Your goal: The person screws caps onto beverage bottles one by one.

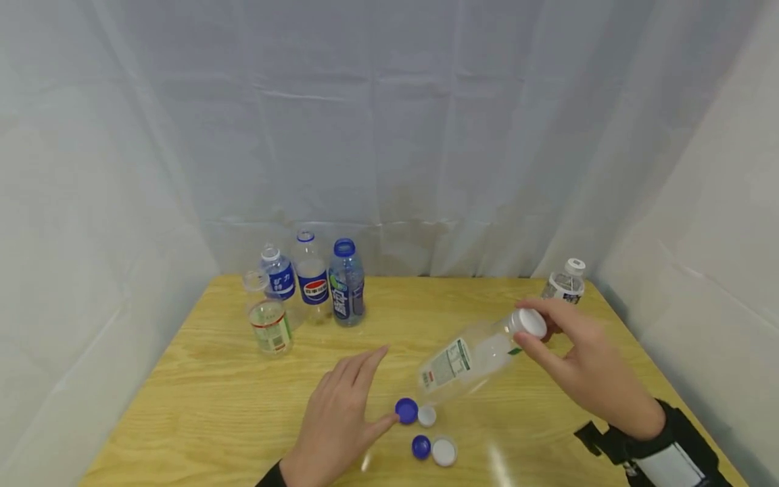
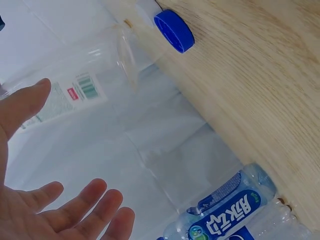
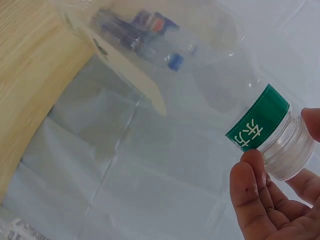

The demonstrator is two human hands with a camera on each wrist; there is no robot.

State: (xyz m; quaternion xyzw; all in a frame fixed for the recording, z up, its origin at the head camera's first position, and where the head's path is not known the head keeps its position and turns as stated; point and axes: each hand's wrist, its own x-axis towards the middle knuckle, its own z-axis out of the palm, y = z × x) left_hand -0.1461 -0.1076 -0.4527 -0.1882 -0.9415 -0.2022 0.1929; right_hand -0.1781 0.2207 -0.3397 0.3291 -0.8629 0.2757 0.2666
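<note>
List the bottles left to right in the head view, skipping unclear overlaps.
Red-striped-label bottle, Pepsi-logo bottle, blue-tinted bottle, tilted clear bottle in the right hand, white-topped bottle.

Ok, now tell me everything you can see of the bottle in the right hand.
The bottle is clear, apparently plastic, with a white cap at the neck end, a green band with white characters near the neck, and a pale printed label bearing a barcode. It tilts over the table, base lower on the left, neck raised on the right. The right hand pinches it at the cap. Whether the base touches the table is unclear.
</note>
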